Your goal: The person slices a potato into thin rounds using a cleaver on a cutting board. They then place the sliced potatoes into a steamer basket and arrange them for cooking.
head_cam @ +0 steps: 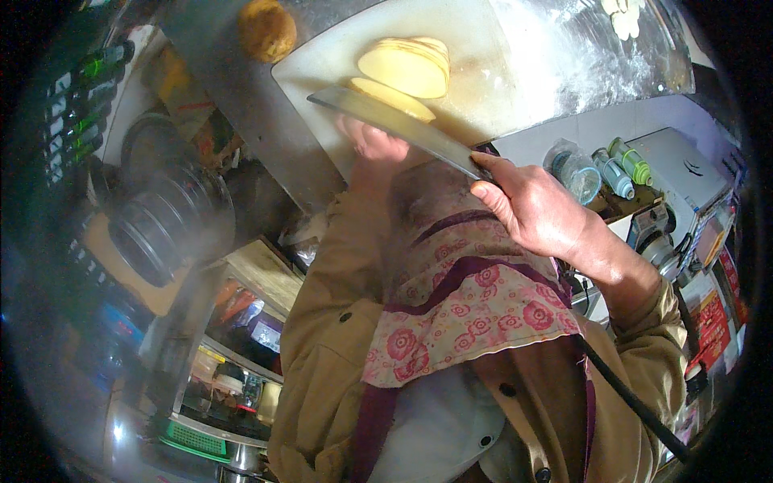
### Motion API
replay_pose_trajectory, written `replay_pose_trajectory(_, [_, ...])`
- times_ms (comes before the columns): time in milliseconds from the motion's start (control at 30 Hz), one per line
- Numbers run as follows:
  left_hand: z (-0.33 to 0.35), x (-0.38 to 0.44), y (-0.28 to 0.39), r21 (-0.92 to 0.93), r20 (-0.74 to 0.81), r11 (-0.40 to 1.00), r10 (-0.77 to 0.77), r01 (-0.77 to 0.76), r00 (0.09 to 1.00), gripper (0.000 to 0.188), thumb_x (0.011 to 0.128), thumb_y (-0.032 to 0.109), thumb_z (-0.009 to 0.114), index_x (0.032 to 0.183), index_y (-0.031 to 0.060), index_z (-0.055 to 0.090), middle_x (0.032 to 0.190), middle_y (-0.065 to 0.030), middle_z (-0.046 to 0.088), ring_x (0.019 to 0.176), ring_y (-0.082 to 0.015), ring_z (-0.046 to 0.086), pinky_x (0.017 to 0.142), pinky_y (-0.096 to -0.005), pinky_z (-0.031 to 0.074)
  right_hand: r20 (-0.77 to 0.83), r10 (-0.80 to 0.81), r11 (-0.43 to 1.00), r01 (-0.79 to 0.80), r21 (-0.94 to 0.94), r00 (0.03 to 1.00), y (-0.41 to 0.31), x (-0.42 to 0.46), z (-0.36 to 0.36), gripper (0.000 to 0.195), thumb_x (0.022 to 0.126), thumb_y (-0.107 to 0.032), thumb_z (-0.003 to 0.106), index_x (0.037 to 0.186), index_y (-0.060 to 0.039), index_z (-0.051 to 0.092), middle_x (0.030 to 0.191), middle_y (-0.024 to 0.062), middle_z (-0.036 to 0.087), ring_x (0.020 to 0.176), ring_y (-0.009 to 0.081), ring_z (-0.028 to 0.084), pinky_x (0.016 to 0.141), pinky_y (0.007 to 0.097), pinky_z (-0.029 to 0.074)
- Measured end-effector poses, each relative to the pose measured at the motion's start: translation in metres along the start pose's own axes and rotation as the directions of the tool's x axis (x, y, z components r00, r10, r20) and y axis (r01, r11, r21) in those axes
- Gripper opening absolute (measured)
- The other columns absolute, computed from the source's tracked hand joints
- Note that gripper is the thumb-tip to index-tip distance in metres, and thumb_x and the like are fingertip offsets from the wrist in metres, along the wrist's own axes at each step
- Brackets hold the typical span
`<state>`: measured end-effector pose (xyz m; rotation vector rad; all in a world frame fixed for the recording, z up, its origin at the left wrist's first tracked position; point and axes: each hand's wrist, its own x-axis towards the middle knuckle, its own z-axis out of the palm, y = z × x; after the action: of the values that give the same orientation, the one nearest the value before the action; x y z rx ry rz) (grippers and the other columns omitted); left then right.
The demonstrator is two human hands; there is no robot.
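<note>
My right hand (pixel 537 205) grips a kitchen knife with a broad blade (pixel 392 124) by its handle end. The blade slants over a white cutting board (pixel 501 115). Just beyond its edge leans a pale yellow potato slice (pixel 395 99). Behind that, a stack of similar potato slices (pixel 404 69) lies overlapped on the board. Close to the blade on my side is my left hand (pixel 377 142), its fingers curled. The blade covers part of those fingers, so what they touch is hidden.
A brown whole potato (pixel 267 30) sits beyond the board's left corner. White pieces (pixel 625 15) lie at the far right of the metal worktop (pixel 640 66). Bottles (pixel 630 161) stand to the right. Large dark round containers (pixel 163 223) and an open shelf (pixel 235 368) are at left.
</note>
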<state>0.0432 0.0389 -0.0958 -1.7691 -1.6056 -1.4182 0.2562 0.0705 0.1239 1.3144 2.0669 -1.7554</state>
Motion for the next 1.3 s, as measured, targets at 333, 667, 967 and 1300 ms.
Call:
replay_pose_trajectory(333, [-0.006, 0.003, 0.002, -0.089, 0.082, 0.993, -0.064, 0.071, 0.995, 0.022, 0.092, 0.027, 0.065, 0.096, 0.0077, 0.056, 0.107, -0.0109, 0.056, 0.095, -0.0317, 0.054, 0.086, -0.0461, 0.044, -0.002, -0.061, 0.997, 0.061, -0.042, 0.998, 0.002, 0.012, -0.002, 0.043, 0.102, -0.033, 0.049, 0.124, 0.0035, 0.054, 0.087, 0.0271, 0.063, 0.083, 0.0469, 0.063, 0.072, 0.0498, 0.051])
replay_pose_trajectory(667, [-0.003, 0.004, -0.005, -0.167, 0.107, 0.984, -0.040, 0.057, 0.993, 0.016, 0.092, 0.030, 0.057, 0.098, 0.0151, 0.059, 0.106, -0.0027, 0.060, 0.094, -0.0255, 0.059, 0.086, -0.0431, 0.047, -0.018, -0.080, 0.997, 0.080, -0.008, 0.997, 0.007, 0.030, 0.002, 0.051, 0.104, -0.038, 0.047, 0.128, 0.0062, 0.052, 0.079, 0.0287, 0.064, 0.077, 0.0474, 0.064, 0.070, 0.0486, 0.051])
replay_pose_trajectory(967, [-0.008, 0.013, -0.003, -0.176, 0.167, 0.979, -0.073, 0.102, 0.983, 0.020, 0.096, 0.032, 0.052, 0.097, 0.0139, 0.059, 0.102, -0.0033, 0.061, 0.089, -0.0262, 0.062, 0.079, -0.0425, 0.050, -0.013, -0.167, 0.985, 0.167, -0.032, 0.986, 0.013, 0.059, 0.011, 0.048, 0.103, -0.035, 0.049, 0.126, 0.0066, 0.053, 0.087, 0.0312, 0.065, 0.085, 0.0484, 0.064, 0.075, 0.0493, 0.051])
replay_pose_trajectory(1300, [-0.009, -0.002, -0.003, -0.134, 0.198, 0.986, -0.076, 0.104, 0.977, 0.012, 0.088, 0.010, 0.057, 0.100, 0.0111, 0.053, 0.109, -0.0077, 0.053, 0.101, -0.0298, 0.051, 0.092, -0.0474, 0.042, -0.039, -0.187, 0.948, 0.170, -0.270, 0.982, 0.023, 0.088, 0.028, 0.036, 0.103, -0.031, 0.046, 0.117, 0.0001, 0.058, 0.086, 0.0299, 0.065, 0.082, 0.0504, 0.063, 0.073, 0.0515, 0.052])
